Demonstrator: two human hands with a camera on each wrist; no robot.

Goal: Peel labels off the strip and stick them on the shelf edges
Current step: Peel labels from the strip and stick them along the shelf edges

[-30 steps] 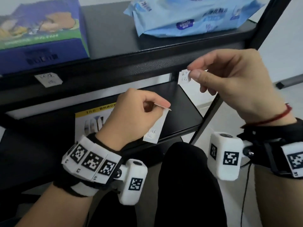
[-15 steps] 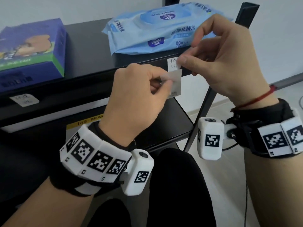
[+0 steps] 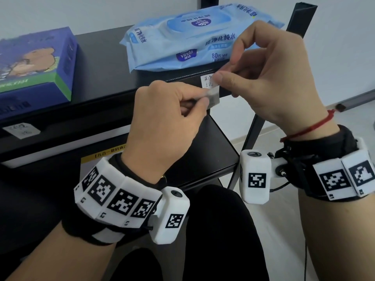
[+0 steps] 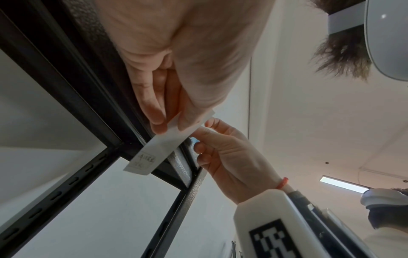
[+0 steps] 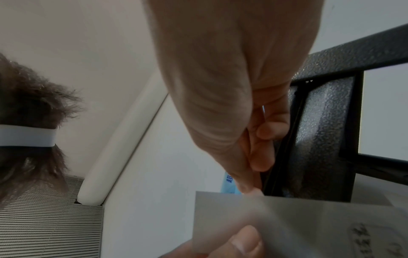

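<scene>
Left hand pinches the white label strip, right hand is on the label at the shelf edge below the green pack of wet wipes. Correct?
One error: the pack of wet wipes is light blue, not green, as the head view shows. The left hand does pinch the white label strip, and the right hand is on the handwritten white label on the black shelf edge.

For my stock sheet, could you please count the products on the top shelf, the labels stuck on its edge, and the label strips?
Products: 2 (blue box, wipes pack)
Stuck labels: 2 (left label, right label)
Label strip: 1
Total: 5
</scene>
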